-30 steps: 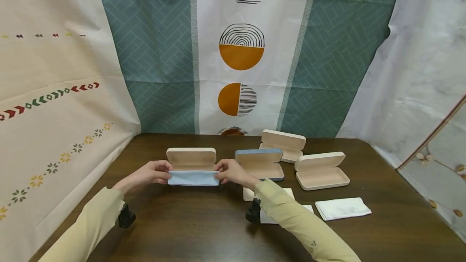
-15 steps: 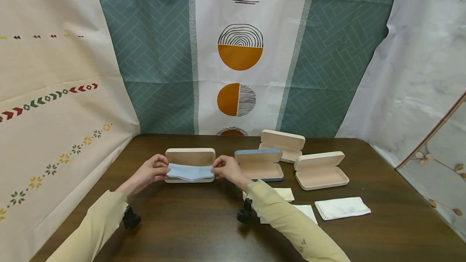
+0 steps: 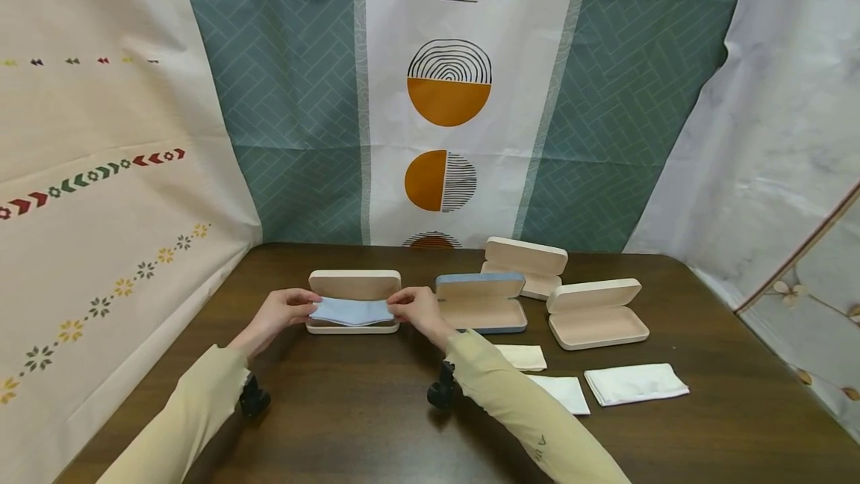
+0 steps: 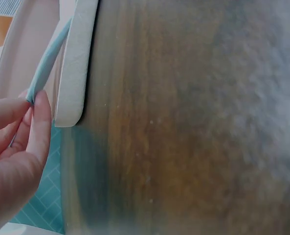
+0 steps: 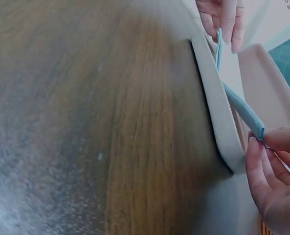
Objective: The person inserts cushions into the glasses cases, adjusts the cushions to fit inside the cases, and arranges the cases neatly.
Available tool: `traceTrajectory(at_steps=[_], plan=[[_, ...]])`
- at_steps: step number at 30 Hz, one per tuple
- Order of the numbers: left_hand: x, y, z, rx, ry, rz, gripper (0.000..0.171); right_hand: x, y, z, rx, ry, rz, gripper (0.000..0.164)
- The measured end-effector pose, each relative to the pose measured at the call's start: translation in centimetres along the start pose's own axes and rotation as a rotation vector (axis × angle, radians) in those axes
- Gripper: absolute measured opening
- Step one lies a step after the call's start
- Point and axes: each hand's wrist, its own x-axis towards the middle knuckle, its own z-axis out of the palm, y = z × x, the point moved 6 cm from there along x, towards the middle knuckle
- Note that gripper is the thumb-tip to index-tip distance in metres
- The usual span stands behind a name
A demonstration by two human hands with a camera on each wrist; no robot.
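Observation:
A folded light blue cloth (image 3: 351, 311) sags slightly in its middle, partly inside an open cream glasses case (image 3: 354, 284) at the left of the table. My left hand (image 3: 285, 311) pinches the cloth's left end between thumb and fingers. At the other end, my right hand (image 3: 419, 311) pinches it in the same way. In the left wrist view, the cloth's edge (image 4: 49, 58) dips behind the case's front wall (image 4: 76, 73). The right wrist view has the cloth (image 5: 242, 110) bending down into the case (image 5: 218, 107), its ends raised. The case's floor is mostly hidden by the cloth.
Right of my right hand stands an open blue glasses case (image 3: 481, 314). Two more open cream cases, one behind (image 3: 526, 264) and one farther right (image 3: 598, 326), stand near it. Folded cloths lie in front: cream (image 3: 524, 357), white (image 3: 564, 394) and another white (image 3: 634, 384).
Both hands have moved the blue cloth from in front of the cream case back over it and down into it. Its middle now sags, and the case's front rim shows below.

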Motion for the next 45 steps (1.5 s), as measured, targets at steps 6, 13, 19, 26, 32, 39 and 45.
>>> traceTrajectory(at_steps=[6, 13, 19, 26, 32, 39, 45], plan=[[0.0, 0.7, 0.0, 0.135, 0.035, 0.048, 0.021, 0.2, 0.3, -0.1, -0.07, -0.007, 0.003, 0.015], [0.3, 1.1, 0.0, 0.355, 0.065, 0.078, 0.017, 0.3, 0.0, -0.2, -0.206, 0.007, -0.047, 0.015], [0.5, 0.9, -0.1, 0.412, 0.077, 0.085, 0.016, 0.4, 0.2, 0.1, -0.271, -0.016, -0.041, 0.013], [0.8, 1.2, -0.1, 0.487, 0.089, 0.127, 0.013, 0.6, 0.1, 0.3, -0.312, -0.026, -0.046, 0.012], [0.9, 1.8, 0.3, 0.522, 0.07, 0.168, 0.011, 0.5, -0.3, 0.4, -0.345, -0.03, -0.083, 0.012], [0.8, 1.5, 0.4, 0.515, 0.054, 0.154, 0.013, 0.1, -0.5, 0.7, -0.357, -0.038, -0.118, 0.013], [0.9, 1.3, 0.5, 0.513, 0.038, 0.14, 0.014, 0.1, -0.2, 1.0, -0.416, -0.044, -0.127, 0.017]])
